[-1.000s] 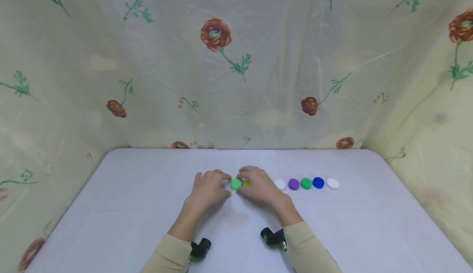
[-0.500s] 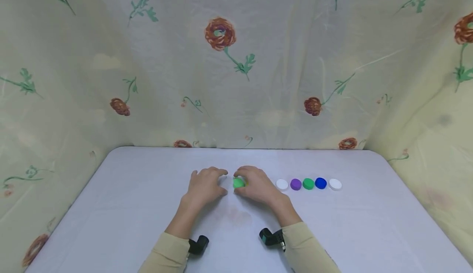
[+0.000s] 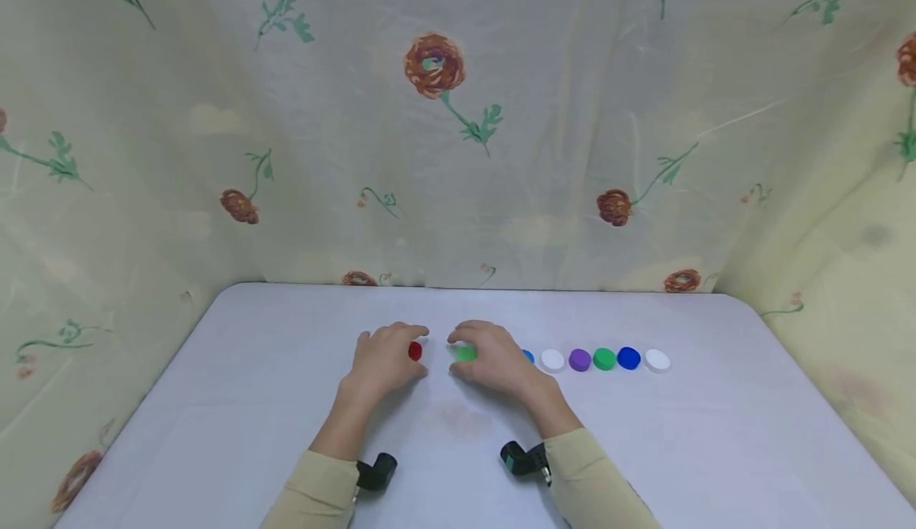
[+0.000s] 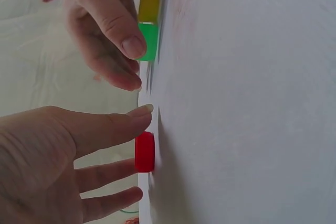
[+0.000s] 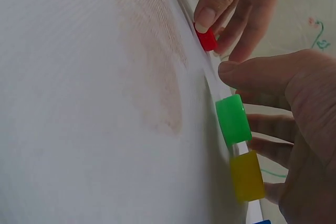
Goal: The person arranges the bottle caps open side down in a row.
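Observation:
A red bottle cap (image 3: 415, 351) rests on the white table, between the spread thumb and fingers of my left hand (image 3: 382, 360). In the left wrist view, the thumb stands clear of the red cap (image 4: 145, 152), and fingers reach behind it. My right hand (image 3: 494, 360) arches over a light green cap (image 3: 466, 353), its thumb and fingers parted and not pinching. Beside the green cap (image 5: 233, 119) in the right wrist view sits a yellow cap (image 5: 247, 176); the right hand hides it from the head view.
To the right the row goes on with a blue cap (image 3: 528, 355), a white cap (image 3: 553, 360), a purple cap (image 3: 580, 359), a darker green cap (image 3: 604, 359), a dark blue cap (image 3: 629, 358) and another white cap (image 3: 657, 360). A flowered curtain (image 3: 529, 155) stands behind the table.
My left hand has drawn left, away from the green cap, and the red cap now shows beside it. The right hand has slid slightly left over the green cap, uncovering part of a blue cap.

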Motion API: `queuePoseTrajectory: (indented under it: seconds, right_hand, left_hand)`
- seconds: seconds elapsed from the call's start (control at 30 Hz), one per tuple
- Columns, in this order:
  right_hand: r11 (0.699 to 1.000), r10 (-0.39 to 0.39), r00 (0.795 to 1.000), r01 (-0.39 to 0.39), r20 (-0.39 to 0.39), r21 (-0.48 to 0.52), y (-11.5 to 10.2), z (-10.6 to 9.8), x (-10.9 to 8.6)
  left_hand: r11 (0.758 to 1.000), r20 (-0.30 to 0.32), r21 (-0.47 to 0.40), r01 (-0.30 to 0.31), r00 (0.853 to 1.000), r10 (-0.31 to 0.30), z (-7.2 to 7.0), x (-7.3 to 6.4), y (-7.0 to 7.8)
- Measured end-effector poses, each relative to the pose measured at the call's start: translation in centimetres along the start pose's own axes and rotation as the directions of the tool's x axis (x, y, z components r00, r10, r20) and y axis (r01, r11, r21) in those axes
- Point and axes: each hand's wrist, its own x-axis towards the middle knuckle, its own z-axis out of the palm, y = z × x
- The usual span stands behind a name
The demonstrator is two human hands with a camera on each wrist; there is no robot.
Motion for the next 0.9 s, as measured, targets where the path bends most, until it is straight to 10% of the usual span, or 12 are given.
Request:
queuePoseTrajectory:
  seconds: [0.9]
  right_hand:
    - [0.998, 0.004, 1.0, -0.006, 0.03, 0.067, -1.1, 1.1, 1.0]
  left_hand:
    - [0.998, -0.011, 0.01, 0.06, 0.998, -0.06, -0.5, 0.0, -1.0]
